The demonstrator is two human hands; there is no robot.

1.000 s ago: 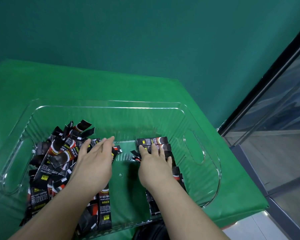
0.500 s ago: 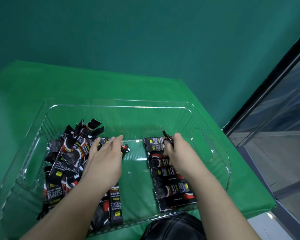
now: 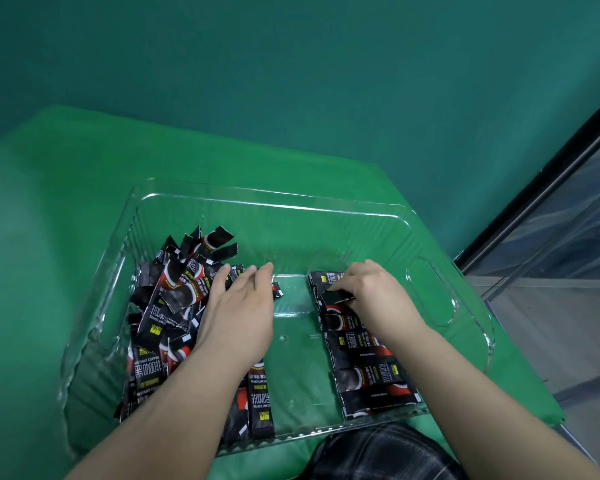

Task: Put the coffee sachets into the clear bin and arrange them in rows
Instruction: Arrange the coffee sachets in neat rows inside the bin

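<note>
Two bare hands reach into a clear bin [image 3: 430, 296], a ribbed, glossy plastic tub with oval handle cut-outs, standing on a worktop [image 3: 84, 174] draped in green cloth. We see our left hand [image 3: 238, 315] lying flat, fingers straight and together, on a loose heap of coffee sachets [image 3: 174, 306]: slim, shiny black foil sticks pointing every which way. Our right hand [image 3: 373, 294], knuckles up and fingers curled, pinches one black sachet [image 3: 336, 296] by its end, long axis running left to right. It hovers over a tidy row of sachets [image 3: 368, 372] lying flat, each crosswise, stacked from far to near along the bin's right side.
</note>
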